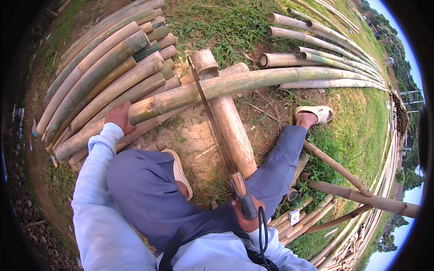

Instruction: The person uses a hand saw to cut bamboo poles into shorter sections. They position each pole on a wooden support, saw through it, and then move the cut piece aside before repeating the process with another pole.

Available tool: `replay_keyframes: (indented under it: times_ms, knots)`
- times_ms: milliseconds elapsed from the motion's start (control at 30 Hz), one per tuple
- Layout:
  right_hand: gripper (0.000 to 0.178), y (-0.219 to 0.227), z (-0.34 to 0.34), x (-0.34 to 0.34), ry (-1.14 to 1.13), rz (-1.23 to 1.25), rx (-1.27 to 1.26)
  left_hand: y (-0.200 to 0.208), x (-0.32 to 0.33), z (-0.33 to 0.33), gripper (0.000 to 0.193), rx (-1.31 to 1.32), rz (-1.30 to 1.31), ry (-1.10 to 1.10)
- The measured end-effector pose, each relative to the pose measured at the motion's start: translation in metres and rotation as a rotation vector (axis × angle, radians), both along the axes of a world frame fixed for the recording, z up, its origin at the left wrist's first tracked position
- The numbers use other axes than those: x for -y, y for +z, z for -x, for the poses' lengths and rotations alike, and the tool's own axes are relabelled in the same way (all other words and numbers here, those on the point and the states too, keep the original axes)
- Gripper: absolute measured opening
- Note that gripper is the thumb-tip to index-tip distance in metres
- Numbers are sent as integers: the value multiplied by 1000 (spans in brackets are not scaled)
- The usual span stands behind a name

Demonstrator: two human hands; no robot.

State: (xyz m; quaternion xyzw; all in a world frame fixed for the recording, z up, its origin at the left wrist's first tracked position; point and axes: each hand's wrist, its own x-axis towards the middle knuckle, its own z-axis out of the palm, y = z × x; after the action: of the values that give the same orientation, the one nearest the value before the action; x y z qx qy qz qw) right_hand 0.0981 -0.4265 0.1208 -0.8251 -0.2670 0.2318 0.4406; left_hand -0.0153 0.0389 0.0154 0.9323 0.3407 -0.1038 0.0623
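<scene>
A long bamboo pole (262, 77) runs from the lower left toward the right, crossing over a thick, notched bamboo log (233, 128). My left hand (120, 118) is closed over the pole's left part, fingers wrapped round its top. In my right hand (250, 217), near my lap, is the dark handle of a handsaw (209, 108). Its long blade points away from me and crosses the pole just left of the log. Whether the teeth have entered the bamboo I cannot tell. A black cord hangs by my right wrist.
Cut bamboo lengths (113, 52) are stacked at the left. More long poles (325, 34) lie on the grass at the right. My sandalled feet (312, 116) stand either side of the log. A bamboo frame (357, 192) rises at the lower right, near a small white box (294, 217).
</scene>
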Motion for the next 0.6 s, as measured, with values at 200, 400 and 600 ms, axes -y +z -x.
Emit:
replay_keyframes:
  times_ms: [200, 400, 600]
  knots:
    - [16, -39, -57, -89, -44, -226, -131, 2, -12, -13, 78, -8, 0, -24]
    - [20, -42, -39, -77, -16, -245, -149, 1, -22, -3, 72, 17, 27, -45]
    - [33, 12, 5, 38, 34, 32, 38, -4, -8, 4, 75, 22, 24, -55]
